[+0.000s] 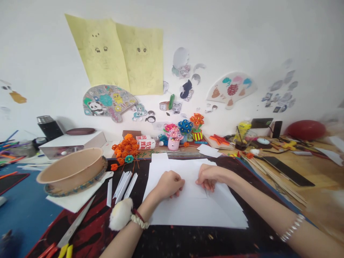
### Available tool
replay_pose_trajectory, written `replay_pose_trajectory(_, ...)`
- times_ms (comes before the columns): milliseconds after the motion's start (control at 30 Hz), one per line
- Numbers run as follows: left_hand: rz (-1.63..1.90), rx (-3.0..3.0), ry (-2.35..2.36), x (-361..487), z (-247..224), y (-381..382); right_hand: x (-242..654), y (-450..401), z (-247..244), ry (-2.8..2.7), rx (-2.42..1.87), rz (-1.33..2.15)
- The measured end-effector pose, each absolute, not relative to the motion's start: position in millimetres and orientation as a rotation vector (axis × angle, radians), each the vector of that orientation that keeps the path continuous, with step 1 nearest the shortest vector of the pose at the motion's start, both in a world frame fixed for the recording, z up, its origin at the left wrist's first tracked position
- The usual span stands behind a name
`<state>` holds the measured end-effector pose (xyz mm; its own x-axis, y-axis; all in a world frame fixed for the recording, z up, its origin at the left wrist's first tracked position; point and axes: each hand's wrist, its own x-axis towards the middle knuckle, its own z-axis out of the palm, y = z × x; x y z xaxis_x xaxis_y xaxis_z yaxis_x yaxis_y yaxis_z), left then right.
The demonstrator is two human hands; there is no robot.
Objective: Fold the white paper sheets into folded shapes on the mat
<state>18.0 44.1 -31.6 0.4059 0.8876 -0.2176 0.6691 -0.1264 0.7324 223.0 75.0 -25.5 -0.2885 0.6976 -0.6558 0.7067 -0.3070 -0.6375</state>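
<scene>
A stack of white paper sheets [172, 211] lies on the dark mat in front of me. Over it, my left hand [172, 183] is closed, thumb and fingers pinched at the left side of a piece of white paper [192, 190]. My right hand [209, 178] has its fingers curled on the right side of the same piece. This paper blends with the sheets below, so its outline is only partly visible. Several narrow folded paper strips [123, 184] rest left of the stack. A fluffy white ball-like thing [120, 214] sits beside my left wrist.
Scissors [72, 229] lie at the lower left, near a beige round bowl [72, 165]. Orange craft flowers [126, 147] and small flower pots [174, 139] stand at the back. Wooden sticks [274, 179] and a black flat bar [288, 171] lie on the right.
</scene>
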Motion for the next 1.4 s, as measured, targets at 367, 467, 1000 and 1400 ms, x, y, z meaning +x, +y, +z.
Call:
replay_pose_trajectory(367, 0.327, 1.878, 1.354, 18, -31, 44, 238, 69, -24, 1.829, 1.9, -1.692)
replay_pose_trajectory(467, 0.324, 1.886, 1.352, 18, -32, 45, 243, 68, -22, 1.814, 1.903, -1.7)
replay_pose_trajectory(1000, 0.39, 2.128, 1.534, 27, -30, 34, 259, 69, -31, 1.881, 1.807, -1.865)
replay_pose_trajectory(1400, 0.156, 1.851, 1.527, 42, -6, 52, 248, 59, -42, 2.439, 1.965, -1.802)
